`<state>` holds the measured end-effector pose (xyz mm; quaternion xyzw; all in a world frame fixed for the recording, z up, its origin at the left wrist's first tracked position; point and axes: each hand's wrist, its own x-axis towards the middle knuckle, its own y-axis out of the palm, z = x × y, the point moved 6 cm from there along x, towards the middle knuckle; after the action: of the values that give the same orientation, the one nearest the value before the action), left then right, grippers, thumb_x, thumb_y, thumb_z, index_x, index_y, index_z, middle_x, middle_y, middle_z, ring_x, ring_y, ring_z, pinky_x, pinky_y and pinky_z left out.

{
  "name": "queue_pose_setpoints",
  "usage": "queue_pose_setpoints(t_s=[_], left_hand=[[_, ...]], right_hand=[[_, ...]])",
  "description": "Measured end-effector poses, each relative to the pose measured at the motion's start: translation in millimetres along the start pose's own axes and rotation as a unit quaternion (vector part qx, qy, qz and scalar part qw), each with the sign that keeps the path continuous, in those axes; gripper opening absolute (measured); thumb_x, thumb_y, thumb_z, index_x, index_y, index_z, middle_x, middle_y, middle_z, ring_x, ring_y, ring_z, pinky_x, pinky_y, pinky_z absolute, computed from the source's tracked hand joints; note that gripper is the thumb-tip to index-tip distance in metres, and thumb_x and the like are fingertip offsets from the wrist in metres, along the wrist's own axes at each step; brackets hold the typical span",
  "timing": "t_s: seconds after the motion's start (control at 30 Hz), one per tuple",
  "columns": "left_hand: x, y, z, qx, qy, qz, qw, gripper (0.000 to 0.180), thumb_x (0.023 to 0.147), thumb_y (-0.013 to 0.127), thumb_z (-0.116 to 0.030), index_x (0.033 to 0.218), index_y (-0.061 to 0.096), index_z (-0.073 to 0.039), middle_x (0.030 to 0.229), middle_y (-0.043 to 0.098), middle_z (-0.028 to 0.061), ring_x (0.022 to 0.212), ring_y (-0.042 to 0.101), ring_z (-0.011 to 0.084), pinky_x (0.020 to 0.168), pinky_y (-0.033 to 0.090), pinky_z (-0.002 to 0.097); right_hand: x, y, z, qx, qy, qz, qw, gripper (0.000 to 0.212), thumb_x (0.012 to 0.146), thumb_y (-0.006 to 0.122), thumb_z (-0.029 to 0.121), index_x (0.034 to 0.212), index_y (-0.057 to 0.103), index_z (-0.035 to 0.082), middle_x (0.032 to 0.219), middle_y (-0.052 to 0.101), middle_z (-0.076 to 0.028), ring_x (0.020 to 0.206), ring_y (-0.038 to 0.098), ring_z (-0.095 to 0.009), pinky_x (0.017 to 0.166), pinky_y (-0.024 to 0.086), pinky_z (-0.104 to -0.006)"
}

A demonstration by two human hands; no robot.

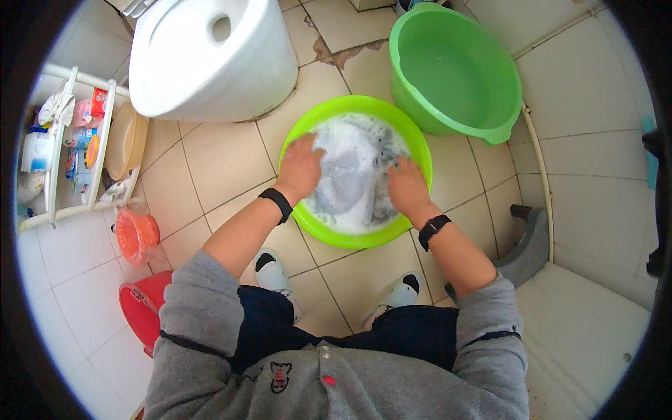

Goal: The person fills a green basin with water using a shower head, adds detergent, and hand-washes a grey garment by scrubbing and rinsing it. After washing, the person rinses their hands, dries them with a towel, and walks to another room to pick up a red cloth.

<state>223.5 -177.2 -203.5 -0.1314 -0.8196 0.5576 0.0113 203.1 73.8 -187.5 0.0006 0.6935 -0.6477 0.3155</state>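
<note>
A lime-green basin (pixel 358 243) stands on the floor before me, filled with white suds. Wet grey and dark cloth (pixel 383 148) shows through the foam, mostly on the right side. At the basin's left inner edge is my left hand (pixel 301 168), its fingers in the foam and smeared by motion. Opposite it, my right hand (pixel 409 185) has its fingers bent into the dark wet cloth, slightly blurred. Foam hides parts of the fingertips and most of the cloth. Each wrist wears a black band.
A larger green tub (pixel 458 77) with water stands behind right. The white toilet (pixel 210 63) is at far left. A white shelf rack (pixel 84 147) with bottles and packets, an orange bin (pixel 136 236) and a red bucket (pixel 145 301) line the left wall. My slippered feet flank the basin's near side.
</note>
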Motion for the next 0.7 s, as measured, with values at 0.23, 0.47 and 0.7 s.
queue_pose_setpoints(t_s=[0.23,0.47,0.7], left_hand=[[7,12,51,-0.109,-0.265,0.078,0.955,0.022,0.088,0.058,-0.016,0.104,0.064,-0.003,0.116,0.055,0.0253,0.103,0.061,0.0414,0.090,0.052,0.0447],[7,14,27,-0.142,-0.239,0.140,0.950,0.029,0.084,0.063,-0.020,0.107,0.064,-0.002,0.113,0.055,0.0290,0.100,0.062,0.0433,0.089,0.053,0.0451],[16,35,-45,-0.194,-0.154,0.198,0.948,0.044,0.081,0.064,-0.024,0.115,0.061,0.004,0.119,0.053,0.0363,0.104,0.060,0.0478,0.096,0.051,0.0482]], right_hand=[[-5,0,-67,0.125,0.184,-0.028,0.975,0.016,0.081,0.062,0.002,0.097,0.065,0.002,0.110,0.061,-0.023,0.103,0.058,-0.038,0.084,0.052,-0.0474],[-30,24,-102,0.191,0.184,-0.079,0.961,0.009,0.080,0.059,-0.002,0.086,0.066,0.000,0.087,0.066,-0.023,0.098,0.057,-0.040,0.081,0.051,-0.0463],[-79,33,-175,0.136,0.248,-0.031,0.959,0.020,0.078,0.056,-0.005,0.088,0.071,0.002,0.101,0.069,-0.021,0.101,0.058,-0.041,0.084,0.051,-0.0475]])
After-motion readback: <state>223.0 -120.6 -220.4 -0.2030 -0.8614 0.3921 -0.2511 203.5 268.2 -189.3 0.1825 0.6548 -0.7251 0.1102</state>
